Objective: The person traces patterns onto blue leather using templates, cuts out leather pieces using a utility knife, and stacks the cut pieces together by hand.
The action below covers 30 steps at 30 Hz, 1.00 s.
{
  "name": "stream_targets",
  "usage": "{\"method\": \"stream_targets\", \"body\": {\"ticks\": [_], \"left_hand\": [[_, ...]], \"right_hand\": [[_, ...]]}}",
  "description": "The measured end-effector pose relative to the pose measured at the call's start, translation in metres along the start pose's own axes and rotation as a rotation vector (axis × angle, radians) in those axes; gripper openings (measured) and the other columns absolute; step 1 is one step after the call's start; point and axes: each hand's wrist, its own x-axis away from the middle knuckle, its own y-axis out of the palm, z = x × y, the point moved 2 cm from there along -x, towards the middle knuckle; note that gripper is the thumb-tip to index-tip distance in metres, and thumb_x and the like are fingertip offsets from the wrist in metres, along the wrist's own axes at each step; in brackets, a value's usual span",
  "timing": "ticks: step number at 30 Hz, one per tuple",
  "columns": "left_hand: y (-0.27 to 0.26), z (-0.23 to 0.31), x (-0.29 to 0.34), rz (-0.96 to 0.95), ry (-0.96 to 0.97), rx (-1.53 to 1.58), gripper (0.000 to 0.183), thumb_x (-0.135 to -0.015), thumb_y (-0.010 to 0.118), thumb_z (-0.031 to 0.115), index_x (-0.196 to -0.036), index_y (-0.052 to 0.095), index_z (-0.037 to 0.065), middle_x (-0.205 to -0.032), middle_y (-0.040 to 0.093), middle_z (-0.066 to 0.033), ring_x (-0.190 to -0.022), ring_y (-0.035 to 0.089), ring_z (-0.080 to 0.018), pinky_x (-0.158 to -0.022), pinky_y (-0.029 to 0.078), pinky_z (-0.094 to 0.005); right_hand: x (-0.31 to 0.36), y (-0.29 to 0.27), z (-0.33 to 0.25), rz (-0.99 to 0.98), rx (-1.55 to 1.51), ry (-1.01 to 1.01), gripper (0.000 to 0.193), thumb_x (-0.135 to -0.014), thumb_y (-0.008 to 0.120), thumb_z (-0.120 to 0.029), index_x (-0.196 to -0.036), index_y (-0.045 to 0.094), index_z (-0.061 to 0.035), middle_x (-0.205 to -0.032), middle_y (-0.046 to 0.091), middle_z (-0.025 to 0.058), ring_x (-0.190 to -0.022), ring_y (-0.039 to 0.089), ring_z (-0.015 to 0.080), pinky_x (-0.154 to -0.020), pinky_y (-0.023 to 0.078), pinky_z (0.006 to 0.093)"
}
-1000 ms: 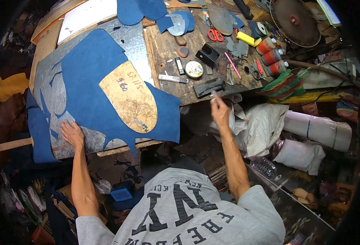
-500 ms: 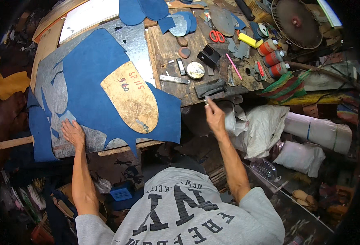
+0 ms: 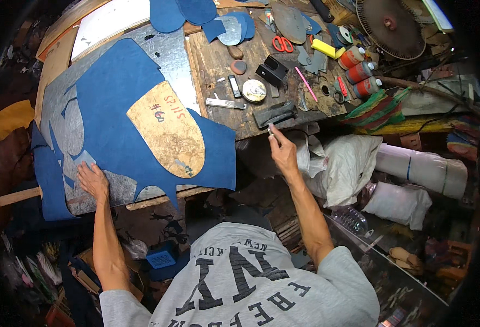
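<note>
A large blue leather sheet (image 3: 114,114) lies over a grey metal plate (image 3: 166,52) on the workbench. On it rests a tan cardboard pattern (image 3: 166,128) with rounded ends. My left hand (image 3: 94,181) presses flat on the sheet's near left edge, fingers spread. My right hand (image 3: 282,150) is at the bench's front edge, pinching a small silvery blade (image 3: 271,129) between thumb and fingers, just below a dark sharpening block (image 3: 275,113).
On the wooden bench top (image 3: 212,65) lie a round tin (image 3: 254,90), a craft knife (image 3: 224,103), red scissors (image 3: 282,44), glue bottles (image 3: 360,71) and blue cut pieces (image 3: 196,13). White bags (image 3: 354,169) and rolls (image 3: 420,169) sit to the right.
My right hand has moved left along the bench's front edge with the small blade. The left hand stays pressed on the blue sheet.
</note>
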Motion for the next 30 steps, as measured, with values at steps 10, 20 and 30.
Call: {"method": "stream_targets", "body": {"ticks": [10, 20, 30], "left_hand": [[0.000, 0.004, 0.001, 0.006, 0.008, 0.024, 0.053, -0.101, 0.038, 0.039, -0.142, 0.044, 0.005, -0.151, 0.038, -0.0162, -0.138, 0.033, -0.0407, -0.110, 0.025, -0.0563], [-0.003, 0.003, 0.002, -0.020, -0.004, 0.023, 0.054, -0.101, 0.037, 0.039, -0.143, 0.043, 0.006, -0.151, 0.037, -0.0169, -0.139, 0.031, -0.0404, -0.111, 0.024, -0.0570], [0.001, 0.003, 0.003, -0.018, -0.013, 0.010, 0.053, -0.101, 0.039, 0.039, -0.142, 0.044, 0.006, -0.151, 0.037, -0.0172, -0.139, 0.031, -0.0397, -0.111, 0.024, -0.0578]], "right_hand": [[-0.014, -0.014, 0.016, 0.171, -0.007, -0.030, 0.035, -0.094, 0.057, -0.016, -0.126, 0.062, -0.0043, -0.115, 0.066, 0.0228, -0.108, 0.065, 0.0327, -0.091, 0.050, 0.0356], [0.000, -0.007, -0.007, 0.021, 0.002, -0.029, 0.035, -0.095, 0.054, -0.015, -0.126, 0.060, 0.0004, -0.123, 0.064, 0.0210, -0.117, 0.061, 0.0315, -0.097, 0.047, 0.0334], [-0.011, -0.018, -0.005, 0.102, -0.032, 0.112, 0.036, -0.094, 0.056, -0.016, -0.127, 0.061, -0.0003, -0.119, 0.066, 0.0217, -0.113, 0.064, 0.0267, -0.093, 0.048, 0.0313]]}}
